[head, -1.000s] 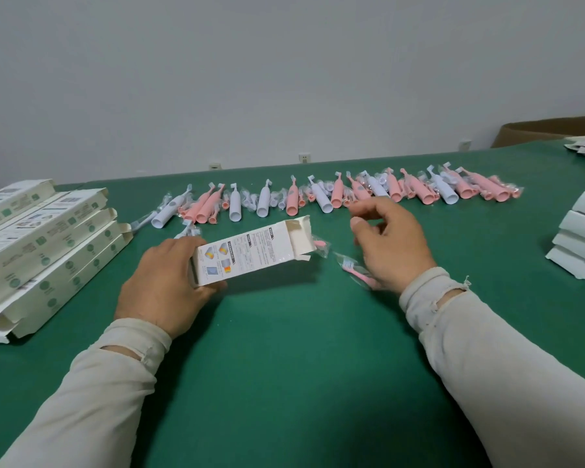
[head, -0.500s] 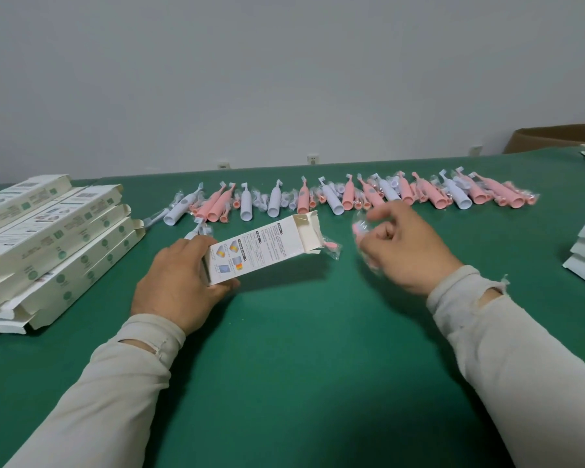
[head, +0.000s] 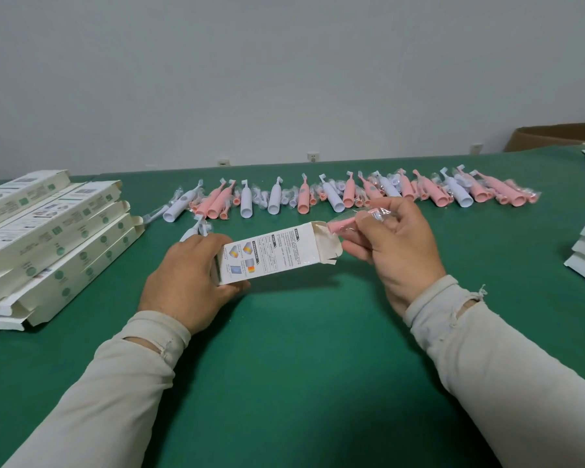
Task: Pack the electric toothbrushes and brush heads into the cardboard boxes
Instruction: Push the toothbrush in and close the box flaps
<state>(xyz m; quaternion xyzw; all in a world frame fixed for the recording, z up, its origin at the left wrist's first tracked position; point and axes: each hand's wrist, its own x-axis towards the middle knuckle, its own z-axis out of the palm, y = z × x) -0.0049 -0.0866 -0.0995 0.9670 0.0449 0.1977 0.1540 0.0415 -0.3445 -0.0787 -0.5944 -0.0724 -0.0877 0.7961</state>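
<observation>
Green-covered bench [head: 301,383] against a plain grey wall [head: 284,69], left hand [head: 190,278] gripping an open-ended box [head: 274,253] mid-bench, right hand [head: 397,241] pinching a wrapped pink brush head [head: 347,226] at its mouth, toothbrushes [head: 352,195] rowed along the far edge.

Ahead of our right hand [head: 397,251] a row of toothbrushes [head: 348,195] bars the green table [head: 301,349], box stacks [head: 53,238] flank our left hand [head: 190,282], and bare felt lies open nearer us.
</observation>
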